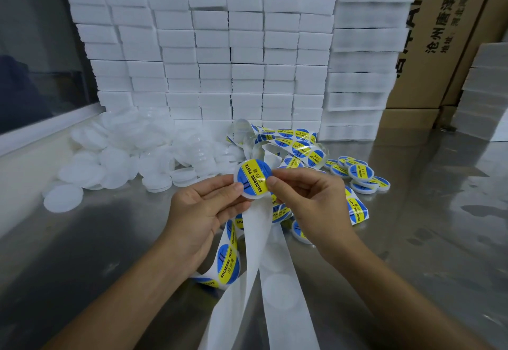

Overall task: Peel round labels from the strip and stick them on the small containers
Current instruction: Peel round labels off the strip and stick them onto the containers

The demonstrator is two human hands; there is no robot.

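A small round white container [254, 180] with a blue and yellow "SOLDERING PASTE" label on its top is held up above the table. My left hand [203, 206] grips its left edge with thumb and fingers. My right hand [308, 198] pinches its right edge, thumb on the label. The white backing strip [255, 239] hangs down beneath both hands, with unpeeled labels [229, 263] on a loop at lower left. More label strip [297, 143] lies tangled behind. Unlabelled white containers [123, 157] are heaped at the left; labelled ones [357, 173] lie at the right.
The work surface is a shiny steel table [412, 239]. Stacks of white foam blocks [214, 55] form a wall at the back, with taller trays [362, 55] to the right. Cardboard boxes [439, 33] stand behind. A window frame [41, 126] runs along the left.
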